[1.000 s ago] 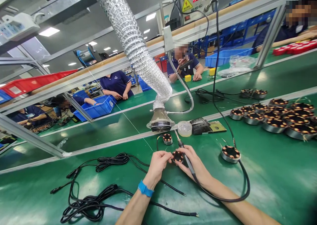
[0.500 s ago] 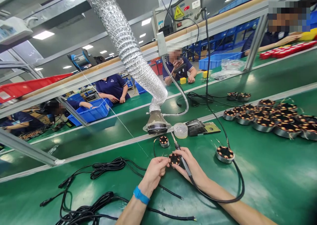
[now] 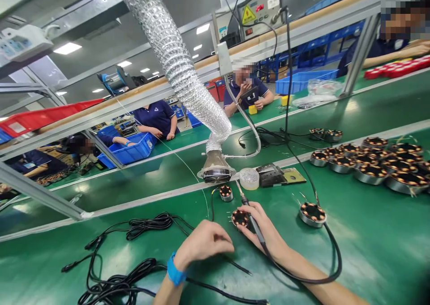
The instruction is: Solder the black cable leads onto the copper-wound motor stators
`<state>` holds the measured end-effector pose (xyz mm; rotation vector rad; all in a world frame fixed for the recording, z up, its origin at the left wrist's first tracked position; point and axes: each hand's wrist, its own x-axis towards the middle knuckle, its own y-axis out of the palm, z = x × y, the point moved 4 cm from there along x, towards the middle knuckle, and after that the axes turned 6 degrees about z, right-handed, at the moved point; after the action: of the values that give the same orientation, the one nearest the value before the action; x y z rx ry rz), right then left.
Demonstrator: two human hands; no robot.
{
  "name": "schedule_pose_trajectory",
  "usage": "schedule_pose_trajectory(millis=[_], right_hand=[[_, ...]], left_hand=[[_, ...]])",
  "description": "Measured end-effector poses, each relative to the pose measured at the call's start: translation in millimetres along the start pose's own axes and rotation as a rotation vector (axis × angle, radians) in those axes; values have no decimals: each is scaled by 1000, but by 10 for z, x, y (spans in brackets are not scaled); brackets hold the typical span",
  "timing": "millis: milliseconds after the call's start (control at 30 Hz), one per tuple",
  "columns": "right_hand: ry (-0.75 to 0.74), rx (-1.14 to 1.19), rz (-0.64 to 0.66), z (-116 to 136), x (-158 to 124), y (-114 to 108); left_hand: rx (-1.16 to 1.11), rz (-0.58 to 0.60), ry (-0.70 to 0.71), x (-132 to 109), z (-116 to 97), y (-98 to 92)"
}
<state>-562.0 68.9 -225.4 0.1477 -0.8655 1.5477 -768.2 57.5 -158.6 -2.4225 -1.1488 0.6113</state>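
In my right hand [image 3: 265, 226] I have a small motor stator [image 3: 239, 218] with copper windings, gripped by its rim between thumb and fingers. The same hand also keeps a soldering iron [image 3: 254, 224], its tip pointing away from me. Short wire ends stick out from the stator's left side. My left hand [image 3: 205, 241], with a blue band at its wrist, is off the stator, over a black cable [image 3: 240, 267]. Its fingers are bent downward, a gap shows beside the thumb, and nothing is visible in them. Just beyond sits another stator [image 3: 226, 193] with a black cable attached.
A fume hose [image 3: 188, 81] ends in a hood [image 3: 216, 167] behind my hands. Beside it are a round clear tub [image 3: 249, 178] and the iron's stand [image 3: 270, 175]. One stator [image 3: 312, 214] lies right; several are grouped beyond. Coiled cables [image 3: 149, 226] lie left. Co-workers sit opposite.
My left hand has let go of the stator's wire side and moved left and toward me, its fingers turned down. My right hand still holds the stator and soldering iron. The view has shifted slightly.
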Motion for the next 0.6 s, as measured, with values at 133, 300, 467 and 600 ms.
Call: schedule_pose_trajectory(millis=[133, 300, 467, 600], right_hand=[[6, -19, 4, 20, 10, -6], [10, 7, 9, 88, 15, -26], [23, 17, 15, 107, 26, -25], [6, 4, 52, 91, 76, -9]], left_hand=[[212, 186, 133, 33, 6, 244], [197, 230, 133, 64, 44, 280], [-162, 160, 82, -3, 6, 26], [-400, -87, 83, 47, 16, -81]])
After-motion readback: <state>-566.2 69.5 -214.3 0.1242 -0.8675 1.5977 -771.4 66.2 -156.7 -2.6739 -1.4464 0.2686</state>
